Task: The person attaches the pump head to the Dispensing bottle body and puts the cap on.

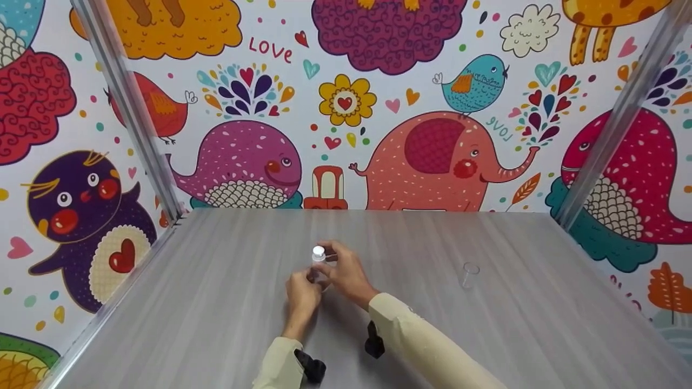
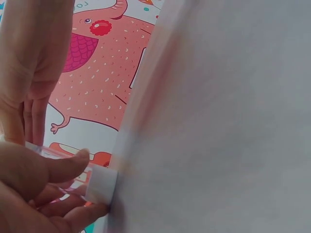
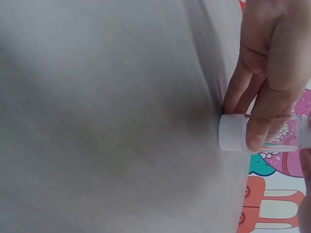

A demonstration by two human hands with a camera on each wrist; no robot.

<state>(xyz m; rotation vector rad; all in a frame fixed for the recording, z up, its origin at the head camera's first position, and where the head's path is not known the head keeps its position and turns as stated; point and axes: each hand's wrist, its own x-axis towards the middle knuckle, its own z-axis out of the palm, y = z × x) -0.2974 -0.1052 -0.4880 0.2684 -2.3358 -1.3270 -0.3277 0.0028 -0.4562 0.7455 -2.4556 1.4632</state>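
Just left of and nearer than the clear bottle (image 1: pixel 318 258), here's the left hand (image 1: pixel 303 294), pinching it. The bottle sits between both hands: probably light, stiff, slippery, best taken round its sides. Just right, the right hand (image 1: pixel 346 272) grips it too; well right of the bottle stands a clear cup (image 1: pixel 470 276).

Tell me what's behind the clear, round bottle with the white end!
In the right wrist view, part of a painted purple whale shows through the clear bottle. Whatever is behind its white end and the right hand is covered.
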